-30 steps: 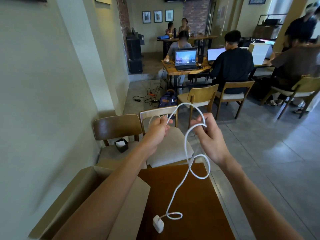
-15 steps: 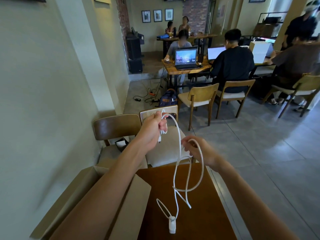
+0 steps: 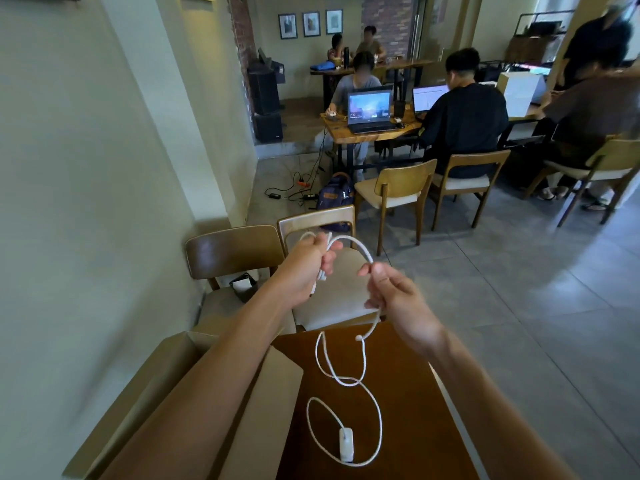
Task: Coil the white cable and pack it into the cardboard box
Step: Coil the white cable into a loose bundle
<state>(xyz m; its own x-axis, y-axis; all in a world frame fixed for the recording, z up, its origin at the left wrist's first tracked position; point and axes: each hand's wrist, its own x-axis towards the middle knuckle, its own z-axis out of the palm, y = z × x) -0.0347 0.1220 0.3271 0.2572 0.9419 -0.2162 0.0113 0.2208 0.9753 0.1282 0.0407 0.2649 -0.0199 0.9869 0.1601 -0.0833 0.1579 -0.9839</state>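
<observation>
Head-cam view looking fwd and down over two bare forearms held out above a dark brown wooden table [image 3: 408, 403]. Left hand [image 3: 308, 268] is raised above the table's far edge, fingers closed in a fist around several gathered loops of the white cable [image 3: 363, 358]; small loop ends stick out above and below the fist. From the top of that fist the cable arcs over to the right hand [image 3: 391, 292], which sits just beside the left and a bit lower. Right hand is partly curled, thumb and forefinger pinching the cable, other fingers loosely bent around it. Below the right hand the cable drops, kinks, then hangs in a narrow loop down to the tabletop. There it runs in a wide open curl, ending at a small white plug block [image 3: 346, 443] lying flat on the wood near the table's near edge.

Cardboard box [image 3: 166, 386] stands open at lower left, touching the table's left side, flaps up; left forearm crosses over it. Whether anything is inside can't be told.

Behind the table: two wooden chairs w/ pale seat cushions, a darker one [image 3: 235, 251] at left against the wall, a lighter one [image 3: 318, 220] right behind the hands. Bkgd: cafe-like room w/ grey tile floor, people seated at laptops on wooden tables, a backpack [image 3: 335, 197] on the floor
</observation>
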